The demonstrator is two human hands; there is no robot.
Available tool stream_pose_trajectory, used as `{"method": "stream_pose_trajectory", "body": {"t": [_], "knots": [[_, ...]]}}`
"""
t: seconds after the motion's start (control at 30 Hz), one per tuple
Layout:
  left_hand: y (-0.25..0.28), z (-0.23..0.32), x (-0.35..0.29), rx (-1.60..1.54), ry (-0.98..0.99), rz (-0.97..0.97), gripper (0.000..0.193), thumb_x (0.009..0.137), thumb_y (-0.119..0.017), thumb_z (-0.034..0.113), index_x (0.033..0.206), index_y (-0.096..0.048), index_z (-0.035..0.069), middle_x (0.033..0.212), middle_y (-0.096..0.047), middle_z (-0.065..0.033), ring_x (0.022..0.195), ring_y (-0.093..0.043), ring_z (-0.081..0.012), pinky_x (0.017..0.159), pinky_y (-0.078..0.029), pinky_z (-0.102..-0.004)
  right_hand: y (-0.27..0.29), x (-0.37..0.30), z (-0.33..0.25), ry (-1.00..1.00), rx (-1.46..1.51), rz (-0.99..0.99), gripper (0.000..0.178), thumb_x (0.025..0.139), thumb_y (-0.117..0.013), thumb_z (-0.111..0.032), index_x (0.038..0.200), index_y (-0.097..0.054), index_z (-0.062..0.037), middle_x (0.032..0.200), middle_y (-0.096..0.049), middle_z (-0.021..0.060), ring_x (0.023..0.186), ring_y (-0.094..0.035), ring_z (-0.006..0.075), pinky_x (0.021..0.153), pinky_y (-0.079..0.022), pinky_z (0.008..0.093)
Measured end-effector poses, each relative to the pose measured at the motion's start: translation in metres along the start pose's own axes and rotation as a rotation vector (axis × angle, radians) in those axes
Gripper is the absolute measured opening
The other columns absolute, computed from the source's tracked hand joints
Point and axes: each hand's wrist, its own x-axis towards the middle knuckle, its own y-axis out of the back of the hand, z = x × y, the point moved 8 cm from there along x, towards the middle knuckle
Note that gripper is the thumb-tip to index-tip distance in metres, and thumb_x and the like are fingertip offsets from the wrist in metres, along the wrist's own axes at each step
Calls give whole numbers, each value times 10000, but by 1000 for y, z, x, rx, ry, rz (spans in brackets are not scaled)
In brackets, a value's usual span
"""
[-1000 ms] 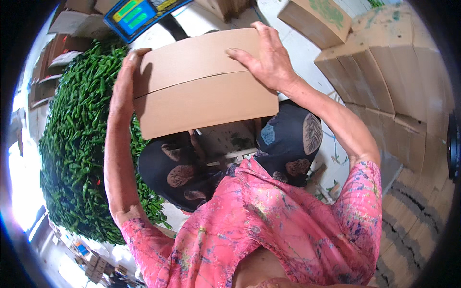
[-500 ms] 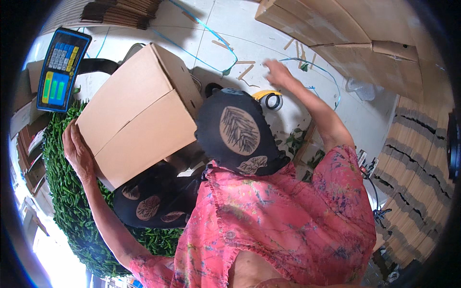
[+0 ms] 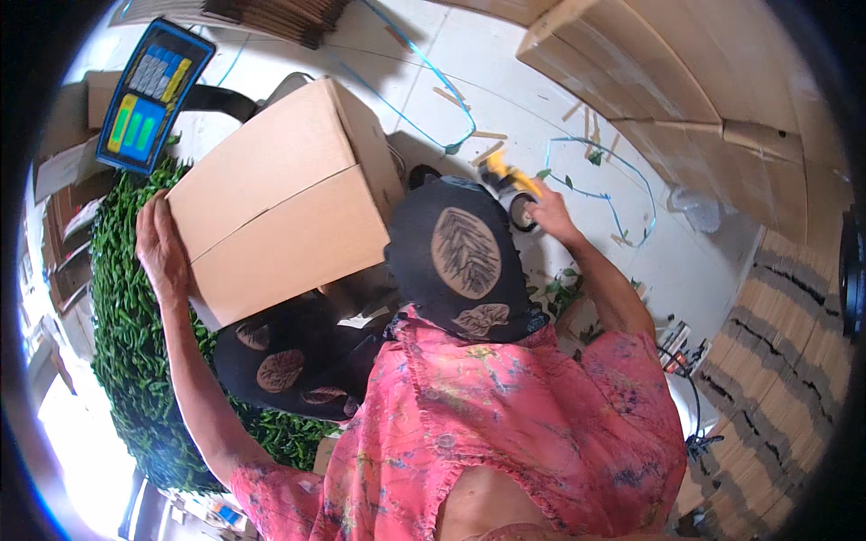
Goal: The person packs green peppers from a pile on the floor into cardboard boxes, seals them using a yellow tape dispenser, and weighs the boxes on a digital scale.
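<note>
A closed cardboard box stands tilted in front of me, its two top flaps meeting at a seam with no tape visible along it. My left hand grips its left edge, fingers bent over the side. Out to the right, my right hand is closed around the handle of a yellow tape dispenser, which carries a roll of tape. My knees in dark leaf-print trousers lie close to the box, and they hide part of its near side.
Left of the box is a big heap of green chili peppers, below a scale's keypad display. Large cartons stand at the far right, above stacked flattened cardboard. Blue strapping and a clear plastic bag lie on the floor.
My right hand has come down from its reach over the floor and taken hold of the tape dispenser, now lifted and turned. My left hand stays on the box; the whole view has shifted slightly.
</note>
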Motion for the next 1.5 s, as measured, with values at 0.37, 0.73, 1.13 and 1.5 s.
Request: {"method": "stream_pose_trajectory", "body": {"t": [0.37, 0.73, 1.13, 1.5], "knots": [[3, 14, -3, 93, -268, 87, 235, 1003, -510, 144, 1117, -668, 11, 1107, -670, -158, 1023, -613, -363, 909, -502, -428, 121, -62, -273, 770, 1045, 34, 489, 948, -691, -276, 1327, -551, -1, 1210, -670, 148, 1100, -688, 257, 998, -555, 408], [1, 2, -11, 184, -372, 115, 228, 960, -554, 136, 1124, -660, 17, 1141, -662, -99, 1011, -588, -334, 892, -513, -426, 72, -138, -414, 786, 857, -172, 644, 781, -644, -46, 1405, -497, 5, 1270, -641, 129, 1176, -637, 265, 1068, -480, 388], [-3, -11, -12, 58, -215, 101, 216, 955, -560, 163, 1095, -667, 37, 1108, -660, -64, 991, -601, -322, 837, -545, -426, -15, -203, -545, 1284, 187, 12, 765, 786, -877, -356, 1349, -455, -57, 1160, -648, 96, 1065, -661, 221, 917, -539, 341], [6, -69, -22, -955, 185, 268, 447, 1078, -448, 348, 1273, -621, -15, 1205, -682, -163, 1120, -657, -233, 948, -521, -352, -88, -166, -528, 1359, -371, 41, 609, 853, -800, -238, 1304, -429, -64, 1044, -707, 179, 954, -725, 348, 817, -562, 388]]}}
